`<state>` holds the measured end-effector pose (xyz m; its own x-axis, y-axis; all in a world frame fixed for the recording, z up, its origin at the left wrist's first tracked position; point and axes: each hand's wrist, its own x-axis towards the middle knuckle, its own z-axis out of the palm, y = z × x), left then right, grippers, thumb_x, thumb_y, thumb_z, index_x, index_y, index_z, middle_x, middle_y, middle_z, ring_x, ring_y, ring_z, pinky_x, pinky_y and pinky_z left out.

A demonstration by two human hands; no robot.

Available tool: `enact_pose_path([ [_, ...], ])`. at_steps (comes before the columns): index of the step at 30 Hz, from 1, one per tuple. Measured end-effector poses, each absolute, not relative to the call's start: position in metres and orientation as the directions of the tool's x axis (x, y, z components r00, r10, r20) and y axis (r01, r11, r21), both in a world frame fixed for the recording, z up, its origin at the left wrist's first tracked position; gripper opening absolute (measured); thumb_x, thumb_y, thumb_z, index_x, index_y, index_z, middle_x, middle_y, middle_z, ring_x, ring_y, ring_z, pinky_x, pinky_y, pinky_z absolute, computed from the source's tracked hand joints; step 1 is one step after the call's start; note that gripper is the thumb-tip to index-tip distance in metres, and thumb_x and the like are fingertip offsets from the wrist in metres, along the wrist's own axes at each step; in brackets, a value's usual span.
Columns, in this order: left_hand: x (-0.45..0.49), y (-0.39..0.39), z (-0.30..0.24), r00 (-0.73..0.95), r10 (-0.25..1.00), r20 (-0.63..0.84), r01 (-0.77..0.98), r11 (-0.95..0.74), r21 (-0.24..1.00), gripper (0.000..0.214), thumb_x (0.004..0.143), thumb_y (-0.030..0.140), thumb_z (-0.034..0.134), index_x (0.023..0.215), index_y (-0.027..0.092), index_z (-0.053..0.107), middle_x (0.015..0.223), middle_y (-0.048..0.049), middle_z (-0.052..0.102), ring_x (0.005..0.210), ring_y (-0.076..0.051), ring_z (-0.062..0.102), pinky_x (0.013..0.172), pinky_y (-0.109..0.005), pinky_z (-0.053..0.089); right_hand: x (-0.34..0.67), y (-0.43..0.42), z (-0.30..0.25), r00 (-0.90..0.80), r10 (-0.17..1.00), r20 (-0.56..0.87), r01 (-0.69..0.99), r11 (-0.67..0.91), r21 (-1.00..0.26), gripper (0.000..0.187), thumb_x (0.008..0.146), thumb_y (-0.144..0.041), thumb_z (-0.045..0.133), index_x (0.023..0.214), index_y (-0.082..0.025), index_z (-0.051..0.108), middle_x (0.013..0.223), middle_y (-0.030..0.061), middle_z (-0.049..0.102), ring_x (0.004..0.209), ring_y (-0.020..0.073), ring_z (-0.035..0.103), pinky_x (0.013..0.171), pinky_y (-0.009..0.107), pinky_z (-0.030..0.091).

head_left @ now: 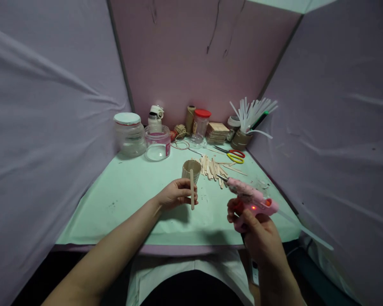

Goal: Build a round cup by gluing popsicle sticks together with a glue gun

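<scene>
My left hand [176, 194] is closed on a wooden craft stick [192, 191], held upright above the green table mat [121, 199]. Just behind the stick stands a small round holder made of sticks [191, 169]. My right hand [258, 231] grips a pink glue gun [250, 197] with a red light on its side. Its metal nozzle points left and up toward a loose pile of craft sticks [212, 167]. A clear glue rod sticks out of the gun's back end to the lower right.
Along the back stand a white-lidded jar [129, 134], a clear container [158, 142], a red-lidded jar [200, 125], twine [179, 131], a stack of wooden pieces [217, 132], a cup of glue rods [247, 121] and red-yellow scissors [234, 155]. Cloth walls enclose three sides.
</scene>
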<state>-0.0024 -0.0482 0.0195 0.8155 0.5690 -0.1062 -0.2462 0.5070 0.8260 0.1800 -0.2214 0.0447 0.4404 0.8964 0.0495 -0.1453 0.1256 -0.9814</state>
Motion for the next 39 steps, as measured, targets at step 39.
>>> enact_pose_path([
  [39, -0.002, -0.04, 0.01, 0.804, 0.573, -0.156, -0.203, 0.511, 0.835, 0.033, 0.056, 0.023, 0.089, 0.081, 0.011, 0.07, 0.074, -0.005, 0.067, 0.068, -0.014, 0.063, 0.069, -0.03, 0.053, 0.146, -0.209, 0.036, 0.336, 0.879, 0.338, 0.551, 0.107, -0.828, 0.043, 0.091, -0.053, 0.049, 0.094, -0.017, 0.071, 0.071, 0.0055, 0.068, 0.063, 0.0193, 0.062, 0.064, 0.029, 0.053],
])
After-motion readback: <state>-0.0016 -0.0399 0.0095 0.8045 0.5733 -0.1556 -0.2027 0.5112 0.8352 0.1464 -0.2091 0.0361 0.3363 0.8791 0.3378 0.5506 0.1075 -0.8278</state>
